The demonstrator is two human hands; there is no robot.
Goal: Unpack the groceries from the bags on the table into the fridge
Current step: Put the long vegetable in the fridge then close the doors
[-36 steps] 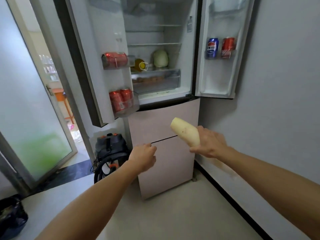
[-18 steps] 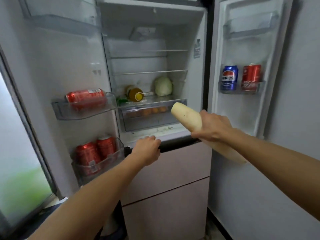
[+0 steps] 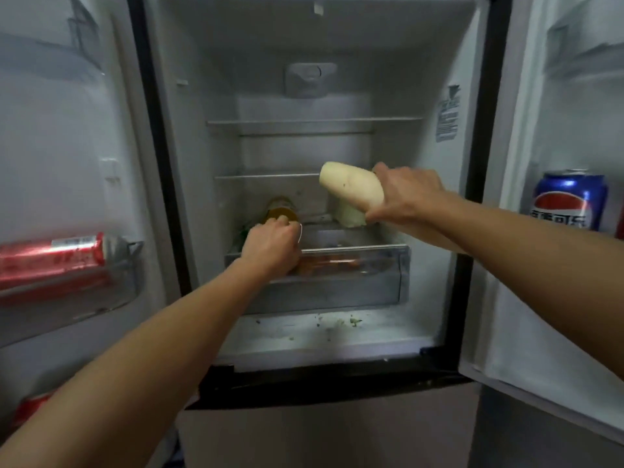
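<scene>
The fridge point(image 3: 314, 79) stands open in front of me. My right hand point(image 3: 405, 197) grips a long white radish point(image 3: 351, 187) and holds it inside the fridge, just above the shelf over the clear drawer point(image 3: 354, 278). The radish's blunt end points left and up. A pale cabbage point(image 3: 349, 216) sits on that shelf, mostly hidden behind the radish. My left hand point(image 3: 273, 244) has its fingers curled over the left part of the drawer's top rim, right in front of a yellow-capped bottle point(image 3: 280, 211) lying on the shelf.
Orange items point(image 3: 324, 265) show through the drawer front. A red can point(image 3: 54, 255) lies in the left door bin, with another red can point(image 3: 30, 407) lower down. A blue can point(image 3: 567, 201) stands in the right door bin. The two upper shelves hold nothing; crumbs lie under the drawer.
I have stepped close to the fridge. My right hand carried the radish up and into the compartment. My left hand rose from below the fridge lip to the drawer's rim.
</scene>
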